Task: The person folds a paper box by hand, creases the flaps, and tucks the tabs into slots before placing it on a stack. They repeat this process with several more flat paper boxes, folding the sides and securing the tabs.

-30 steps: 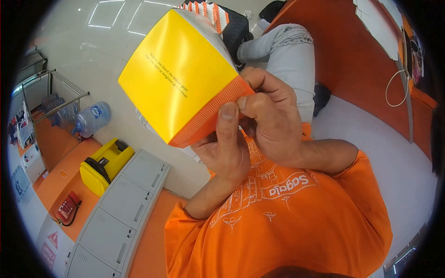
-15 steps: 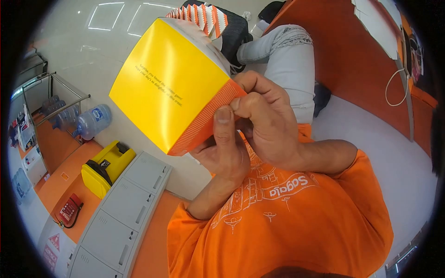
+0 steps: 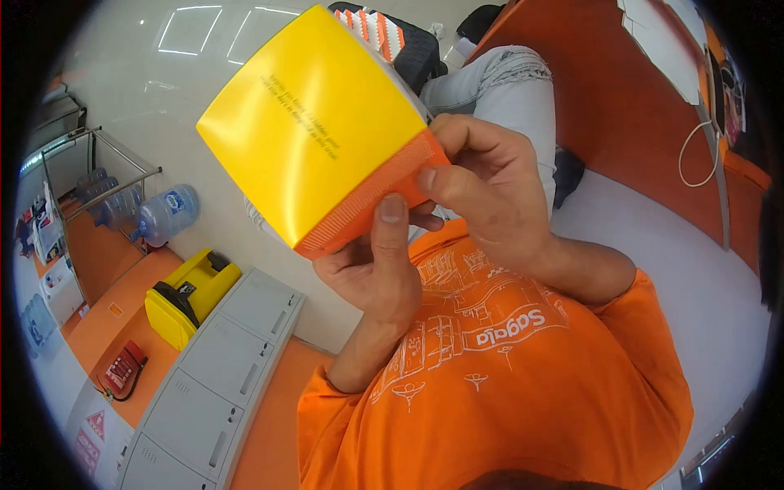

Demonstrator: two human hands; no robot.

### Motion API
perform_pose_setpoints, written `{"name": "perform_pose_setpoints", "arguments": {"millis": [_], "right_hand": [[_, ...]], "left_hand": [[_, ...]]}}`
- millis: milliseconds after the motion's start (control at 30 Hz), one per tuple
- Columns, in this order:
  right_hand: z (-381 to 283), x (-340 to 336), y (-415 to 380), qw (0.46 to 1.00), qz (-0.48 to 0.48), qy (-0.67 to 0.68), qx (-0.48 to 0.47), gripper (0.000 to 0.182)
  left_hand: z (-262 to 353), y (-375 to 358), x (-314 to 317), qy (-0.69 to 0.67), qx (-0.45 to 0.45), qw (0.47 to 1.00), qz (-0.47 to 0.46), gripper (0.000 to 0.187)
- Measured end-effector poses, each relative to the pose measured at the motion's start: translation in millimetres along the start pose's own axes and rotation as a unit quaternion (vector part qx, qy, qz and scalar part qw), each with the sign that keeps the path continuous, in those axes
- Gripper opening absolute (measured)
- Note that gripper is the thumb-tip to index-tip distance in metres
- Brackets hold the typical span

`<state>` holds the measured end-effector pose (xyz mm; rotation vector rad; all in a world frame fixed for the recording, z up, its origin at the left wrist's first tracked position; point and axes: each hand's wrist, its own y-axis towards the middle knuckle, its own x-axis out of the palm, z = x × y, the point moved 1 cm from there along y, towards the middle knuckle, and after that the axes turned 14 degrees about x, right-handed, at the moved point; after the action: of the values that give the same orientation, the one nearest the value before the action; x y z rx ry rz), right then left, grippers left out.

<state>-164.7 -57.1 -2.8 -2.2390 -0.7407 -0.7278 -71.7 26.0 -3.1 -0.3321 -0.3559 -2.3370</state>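
Observation:
A paperboard box (image 3: 314, 122) with a glossy yellow face, small printed lines and an orange dotted side is held up in front of me. My left hand (image 3: 376, 265) grips its lower orange edge, thumb on the outer side and fingers partly hidden beneath. My right hand (image 3: 494, 184) pinches the right-hand corner of the orange side between thumb and fingers. What lies on the box's far side is hidden. Behind it, a stack of orange-and-white zigzag pieces (image 3: 376, 34) rests on a black surface (image 3: 419, 53).
Grey lockers (image 3: 208, 384) run along the lower left, near a yellow bin (image 3: 188, 298) and a red fire extinguisher (image 3: 124, 369). Large water bottles (image 3: 167, 214) lie by a metal rack (image 3: 126, 173). At upper right is a red-brown surface (image 3: 592, 90) with a white cable (image 3: 698, 155).
The box has risen and tilted slightly, covering more of the zigzag stack. My right hand has shifted right along the orange edge, and my hands are farther apart.

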Motion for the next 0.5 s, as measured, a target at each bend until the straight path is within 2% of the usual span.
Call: {"name": "perform_pose_setpoints", "arguments": {"millis": [33, 133, 233, 333, 500], "right_hand": [[0.6, -1.9, 0.4, 1.0, -0.029, -0.002, -0.013, 0.009], [2.6, -4.1, -2.0, 0.998, -0.023, -0.042, -0.051, 0.009], [3.9, -4.3, -1.7, 0.995, -0.024, -0.065, -0.078, 0.009], [4.3, -2.0, -1.9, 0.994, -0.018, -0.059, -0.087, 0.008], [-0.5, 3.1, -1.1, 0.998, -0.031, -0.027, -0.045, 0.009]], "left_hand": [[-0.2, 0.3, -0.6, 0.012, 0.011, 1.0, -0.007, 0.027], [4.1, -0.9, 1.7, 0.043, 0.003, 0.999, -0.021, 0.027], [4.2, -1.0, 2.7, 0.015, 0.001, 1.0, -0.018, 0.027], [1.1, -3.8, 3.5, 0.015, 0.039, 0.999, -0.027, 0.028], [7.1, 6.2, -2.4, 0.003, 0.028, 0.999, -0.028, 0.03]]}}
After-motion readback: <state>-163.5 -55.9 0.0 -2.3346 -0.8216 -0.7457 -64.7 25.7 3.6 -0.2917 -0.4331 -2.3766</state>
